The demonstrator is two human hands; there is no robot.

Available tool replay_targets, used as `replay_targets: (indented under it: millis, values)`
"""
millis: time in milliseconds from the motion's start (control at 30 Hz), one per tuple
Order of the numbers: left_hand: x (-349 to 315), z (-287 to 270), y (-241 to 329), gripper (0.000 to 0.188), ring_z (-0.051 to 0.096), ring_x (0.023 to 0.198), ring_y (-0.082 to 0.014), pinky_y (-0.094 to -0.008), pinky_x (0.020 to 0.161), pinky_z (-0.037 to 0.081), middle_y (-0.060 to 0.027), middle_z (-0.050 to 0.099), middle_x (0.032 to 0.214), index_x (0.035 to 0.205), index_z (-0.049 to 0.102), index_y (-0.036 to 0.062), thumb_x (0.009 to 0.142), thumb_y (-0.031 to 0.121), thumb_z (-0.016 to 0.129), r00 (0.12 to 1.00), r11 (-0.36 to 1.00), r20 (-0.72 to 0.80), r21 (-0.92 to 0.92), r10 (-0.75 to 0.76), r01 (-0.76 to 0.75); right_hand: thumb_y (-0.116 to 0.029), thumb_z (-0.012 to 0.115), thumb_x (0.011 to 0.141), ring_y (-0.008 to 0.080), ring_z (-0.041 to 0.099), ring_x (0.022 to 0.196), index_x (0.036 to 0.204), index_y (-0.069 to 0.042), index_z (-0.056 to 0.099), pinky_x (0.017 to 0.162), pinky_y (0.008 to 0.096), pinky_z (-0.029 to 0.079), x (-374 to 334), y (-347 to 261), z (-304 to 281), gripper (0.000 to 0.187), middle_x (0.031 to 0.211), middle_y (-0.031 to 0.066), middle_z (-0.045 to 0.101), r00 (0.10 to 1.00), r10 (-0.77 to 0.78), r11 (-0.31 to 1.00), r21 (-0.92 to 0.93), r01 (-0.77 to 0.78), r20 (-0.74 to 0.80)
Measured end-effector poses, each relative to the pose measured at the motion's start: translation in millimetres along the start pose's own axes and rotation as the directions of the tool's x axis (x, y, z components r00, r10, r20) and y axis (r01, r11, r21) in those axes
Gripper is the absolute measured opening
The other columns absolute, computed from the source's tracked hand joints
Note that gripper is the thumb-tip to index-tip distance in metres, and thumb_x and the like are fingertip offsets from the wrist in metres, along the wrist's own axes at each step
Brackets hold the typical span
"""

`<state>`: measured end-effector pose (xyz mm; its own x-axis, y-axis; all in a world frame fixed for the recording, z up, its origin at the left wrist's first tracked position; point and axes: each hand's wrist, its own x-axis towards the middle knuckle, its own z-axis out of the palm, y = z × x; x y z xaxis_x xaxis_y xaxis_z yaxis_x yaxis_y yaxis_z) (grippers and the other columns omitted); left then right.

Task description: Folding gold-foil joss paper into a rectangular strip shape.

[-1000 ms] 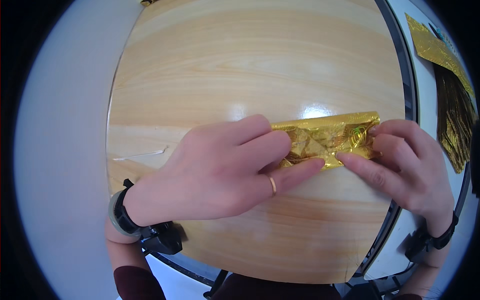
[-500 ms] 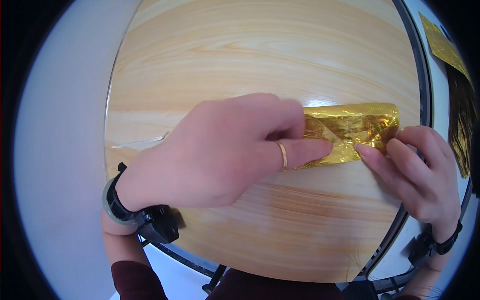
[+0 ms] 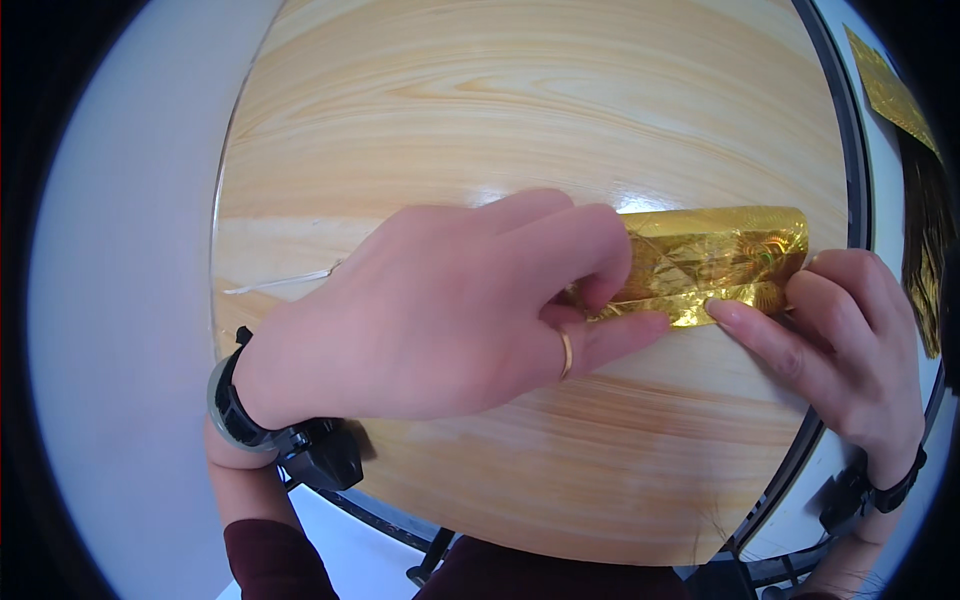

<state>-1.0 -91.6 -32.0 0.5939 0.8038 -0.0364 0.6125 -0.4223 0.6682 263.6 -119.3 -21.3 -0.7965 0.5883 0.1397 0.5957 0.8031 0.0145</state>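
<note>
A strip of shiny gold foil paper [image 3: 715,255] lies folded lengthwise on the table, with a narrow fold along its near edge. My left hand [image 3: 470,300], a ring on one finger, covers the strip's left end. Its fingers are bent around that end, the thumb along the near edge. At the right end, my right hand [image 3: 840,350] has its thumb on the near fold and its other fingers curled against the foil. Whatever part of the foil lies under my left hand is hidden.
The wood-grain table [image 3: 520,480] has a dark rim on the right. Beyond it lie more gold foil sheets [image 3: 890,90] and a dark gold, fringed bundle [image 3: 920,240]. A thin white string [image 3: 280,282] rests by my left wrist. A pale wall [image 3: 130,300] borders the left side.
My left thumb has moved slightly nearer to me, and its other fingers have curled in. The near edge of the foil now shows a flatter, straighter fold. My right hand stays nearly in place.
</note>
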Motion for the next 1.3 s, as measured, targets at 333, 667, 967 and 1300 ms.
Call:
replay_targets:
  millis: [333, 667, 967, 1300]
  values:
    - [-15, -2, -18, 0.026, 0.056, 0.053, -0.0171, -0.0276, 0.044, 0.043, -0.001, 0.053, 0.063, 0.071, 0.061, 0.0101, 0.068, 0.015, 0.086, 0.899, 0.872, -0.057, 0.279, 0.433, -0.402, -0.006, 0.08, 0.058, 0.0213, 0.056, 0.081, 0.112, -0.014, 0.073, 0.061, 0.0327, 0.049, 10, -17, 16, 0.055, 0.089, 0.0029, 0.051, 0.987, -0.103, 0.993, -0.068, 0.096, -0.123]
    - [0, 7, 21, 0.016, 0.06, 0.062, -0.0183, -0.0281, 0.047, 0.048, -0.006, 0.059, 0.076, 0.084, 0.065, -0.0009, 0.073, 0.001, 0.077, 0.952, 0.933, -0.029, 0.213, 0.304, -0.292, -0.006, 0.076, 0.057, 0.0248, 0.059, 0.085, 0.111, -0.004, 0.07, 0.061, 0.033, 0.055, 5, -2, -7, 0.055, 0.087, 0.0053, 0.052, 0.997, 0.062, 0.989, 0.139, -0.055, -0.044]
    - [19, 16, 2, 0.046, 0.048, 0.128, -0.0337, -0.0386, 0.098, 0.049, -0.0166, 0.048, 0.138, 0.126, 0.054, -0.0079, 0.081, -0.003, 0.059, 0.946, 0.942, 0.091, -0.159, 0.311, -0.294, -0.008, 0.066, 0.066, 0.0245, 0.059, 0.088, 0.108, 0.0, 0.068, 0.057, 0.0267, 0.052, 8, 2, -7, 0.043, 0.087, 0.007, 0.056, 0.996, 0.069, 0.982, 0.178, -0.057, -0.059]
    - [22, 9, 6, 0.059, 0.031, 0.142, -0.0337, -0.0415, 0.107, 0.04, -0.021, 0.031, 0.153, 0.141, 0.037, -0.0059, 0.084, 0.002, 0.049, 0.878, 0.861, 0.234, 0.21, 0.416, -0.464, -0.007, 0.066, 0.066, 0.0212, 0.058, 0.083, 0.107, 0.001, 0.068, 0.054, 0.0241, 0.05, 0, 2, -3, 0.042, 0.087, 0.0057, 0.056, 0.994, 0.066, 0.981, 0.185, -0.05, -0.081]
